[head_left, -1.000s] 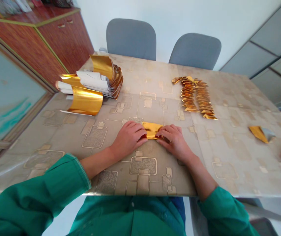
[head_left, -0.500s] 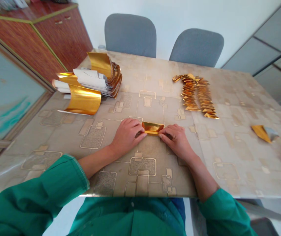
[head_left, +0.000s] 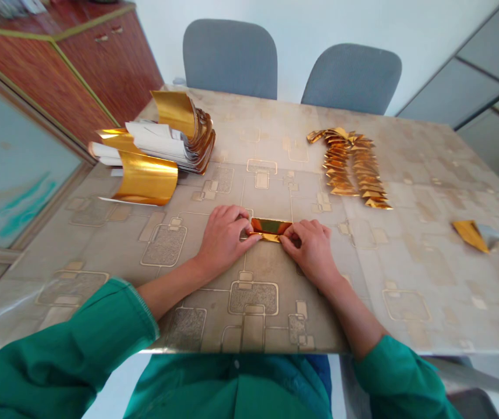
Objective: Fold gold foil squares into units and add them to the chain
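Observation:
A small folded strip of gold foil paper (head_left: 270,228) lies on the patterned table (head_left: 253,169) in front of me. My left hand (head_left: 225,238) pinches its left end with curled fingers. At the strip's right end, my right hand (head_left: 310,249) grips it the same way, fingers closed. The strip's upper half stands up slightly from the table along a fold. Green sleeves cover both my forearms.
A stack of curled gold and white foil sheets (head_left: 157,148) sits at the back left. A row of several folded gold pieces (head_left: 356,169) lies at the back right. Another gold and silver piece (head_left: 476,234) rests near the right edge. Two grey chairs (head_left: 227,55) stand behind the table.
The gold paper has been folded from a wider piece into a narrower strip. Both hands stayed at its ends, and the fold now lifts slightly.

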Demonstrator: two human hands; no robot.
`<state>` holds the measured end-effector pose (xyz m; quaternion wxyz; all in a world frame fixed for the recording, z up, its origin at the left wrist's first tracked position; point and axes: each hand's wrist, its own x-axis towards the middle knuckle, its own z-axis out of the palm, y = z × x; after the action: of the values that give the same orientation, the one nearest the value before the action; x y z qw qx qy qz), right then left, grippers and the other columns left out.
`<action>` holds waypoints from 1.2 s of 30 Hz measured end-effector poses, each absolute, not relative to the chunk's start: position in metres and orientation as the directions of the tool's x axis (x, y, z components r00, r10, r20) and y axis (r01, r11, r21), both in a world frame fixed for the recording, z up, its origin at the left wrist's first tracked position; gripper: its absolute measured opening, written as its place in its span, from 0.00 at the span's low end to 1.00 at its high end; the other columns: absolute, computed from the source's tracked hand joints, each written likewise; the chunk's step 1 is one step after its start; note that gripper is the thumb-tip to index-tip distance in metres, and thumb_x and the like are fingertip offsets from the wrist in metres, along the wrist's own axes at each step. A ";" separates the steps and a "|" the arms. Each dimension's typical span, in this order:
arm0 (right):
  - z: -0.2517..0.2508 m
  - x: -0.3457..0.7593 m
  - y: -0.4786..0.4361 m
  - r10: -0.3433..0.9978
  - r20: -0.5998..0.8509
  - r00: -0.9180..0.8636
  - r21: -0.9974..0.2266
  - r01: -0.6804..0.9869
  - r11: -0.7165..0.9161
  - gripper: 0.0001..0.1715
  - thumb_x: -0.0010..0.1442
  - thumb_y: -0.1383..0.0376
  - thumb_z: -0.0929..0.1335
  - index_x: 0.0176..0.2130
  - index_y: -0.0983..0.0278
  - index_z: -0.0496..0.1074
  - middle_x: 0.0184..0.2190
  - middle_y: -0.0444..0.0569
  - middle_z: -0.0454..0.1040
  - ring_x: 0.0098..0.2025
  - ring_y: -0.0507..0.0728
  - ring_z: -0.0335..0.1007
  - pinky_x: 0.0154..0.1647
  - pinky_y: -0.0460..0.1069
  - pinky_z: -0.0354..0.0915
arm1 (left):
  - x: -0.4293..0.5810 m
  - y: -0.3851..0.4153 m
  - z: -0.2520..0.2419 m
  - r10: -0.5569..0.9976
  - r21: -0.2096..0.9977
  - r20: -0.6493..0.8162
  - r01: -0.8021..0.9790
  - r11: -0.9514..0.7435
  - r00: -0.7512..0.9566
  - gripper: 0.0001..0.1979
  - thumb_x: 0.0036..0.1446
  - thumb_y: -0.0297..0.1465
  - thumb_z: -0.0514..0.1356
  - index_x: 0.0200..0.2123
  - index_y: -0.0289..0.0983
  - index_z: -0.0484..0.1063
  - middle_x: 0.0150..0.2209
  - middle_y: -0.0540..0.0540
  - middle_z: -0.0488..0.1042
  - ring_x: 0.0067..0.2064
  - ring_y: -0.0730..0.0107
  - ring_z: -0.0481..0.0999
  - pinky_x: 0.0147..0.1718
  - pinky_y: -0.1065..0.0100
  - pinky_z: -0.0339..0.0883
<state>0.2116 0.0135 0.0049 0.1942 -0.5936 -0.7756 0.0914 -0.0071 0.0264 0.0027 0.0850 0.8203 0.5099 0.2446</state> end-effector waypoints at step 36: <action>0.000 0.210 0.017 0.959 0.217 -0.185 -0.395 0.882 0.259 0.05 0.60 0.63 0.68 0.31 0.60 0.71 0.30 0.45 0.75 0.36 0.58 0.65 0.42 0.53 0.50 | 0.011 0.012 -0.005 0.618 0.147 0.362 0.612 -0.777 0.698 0.14 0.70 0.28 0.50 0.43 0.34 0.75 0.39 0.43 0.73 0.42 0.64 0.70 0.45 0.62 0.68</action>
<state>0.2105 0.0175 0.0003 0.2131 -0.6018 -0.7643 0.0904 0.0113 0.0116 -0.0052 0.0076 0.9213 0.3340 0.1990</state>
